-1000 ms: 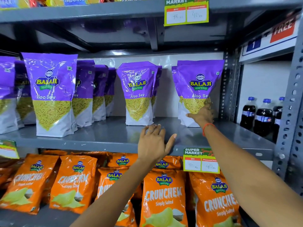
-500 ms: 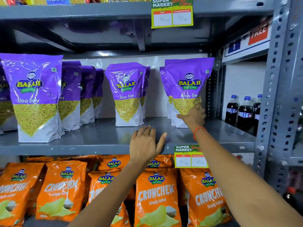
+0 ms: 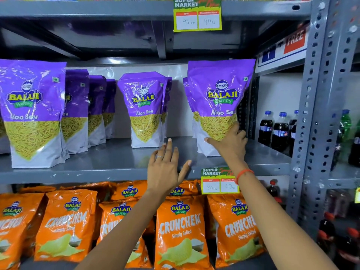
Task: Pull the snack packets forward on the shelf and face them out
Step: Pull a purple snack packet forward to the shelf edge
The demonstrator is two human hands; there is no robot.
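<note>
Purple Aloo Sev packets stand upright on the grey middle shelf (image 3: 116, 162). My right hand (image 3: 229, 143) grips the lower part of the rightmost purple packet (image 3: 220, 98), which faces out and stands ahead of another packet behind it. My left hand (image 3: 165, 168) hovers over the shelf's front edge with fingers spread, holding nothing. A middle packet (image 3: 144, 110) stands farther back with another behind it. At the left, a front packet (image 3: 31, 114) stands near the edge, with a row of several packets (image 3: 78, 112) receding behind it.
Orange Crunchem packets (image 3: 181, 230) fill the shelf below. A price tag (image 3: 218, 182) hangs on the shelf edge by my right wrist. A perforated steel upright (image 3: 319, 114) bounds the right side, with dark soda bottles (image 3: 280, 131) beyond. Another shelf (image 3: 97, 8) sits overhead.
My right hand has drawn the rightmost packet forward along the shelf, nearer the front edge. My left hand has stayed open near the shelf edge. The view has shifted right and closer.
</note>
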